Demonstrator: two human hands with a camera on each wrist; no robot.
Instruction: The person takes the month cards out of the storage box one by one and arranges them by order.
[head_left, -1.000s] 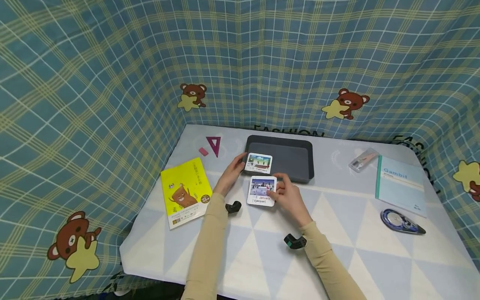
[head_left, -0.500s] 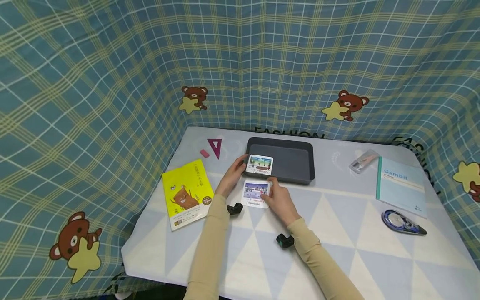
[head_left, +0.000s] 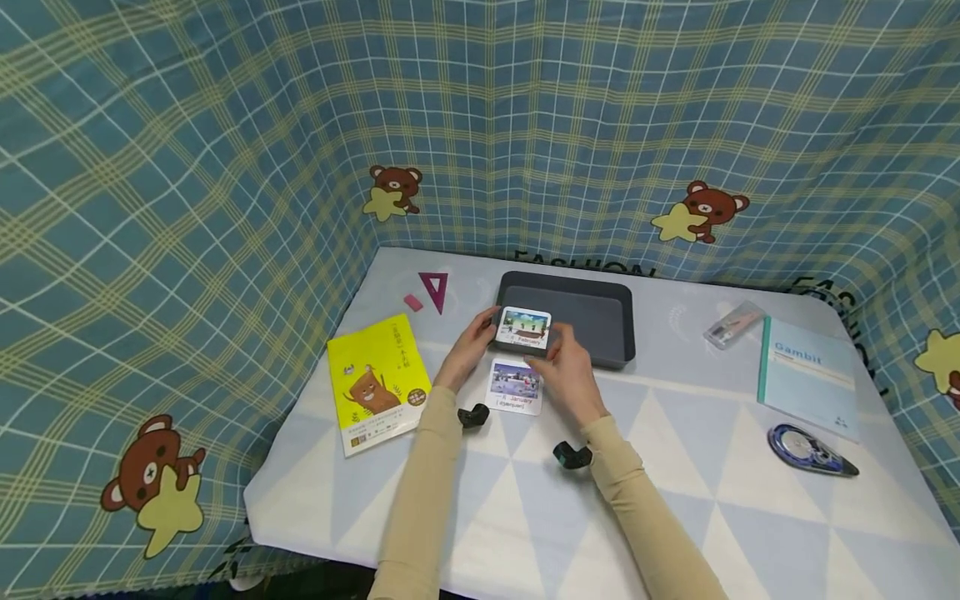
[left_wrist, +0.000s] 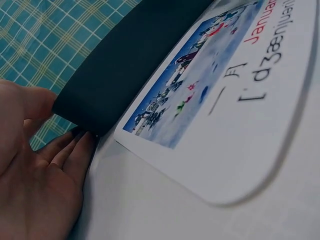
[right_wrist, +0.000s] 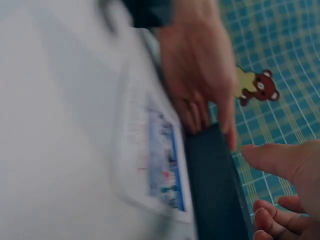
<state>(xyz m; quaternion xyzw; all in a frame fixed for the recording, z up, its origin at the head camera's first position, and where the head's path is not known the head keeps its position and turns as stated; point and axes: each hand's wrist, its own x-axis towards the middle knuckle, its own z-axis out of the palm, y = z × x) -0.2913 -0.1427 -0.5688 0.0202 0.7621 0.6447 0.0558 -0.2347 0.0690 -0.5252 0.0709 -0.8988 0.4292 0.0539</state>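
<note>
The left hand (head_left: pixel 471 343) grips the near left corner of the dark tray (head_left: pixel 600 312), fingers curled under its edge. The right hand (head_left: pixel 572 373) meets the February card (head_left: pixel 525 327), which rests on that same corner; whether its fingers pinch the card I cannot tell. The January card (head_left: pixel 514 387) lies flat on the table (head_left: pixel 675 467), just in front of the tray, between both wrists
</note>
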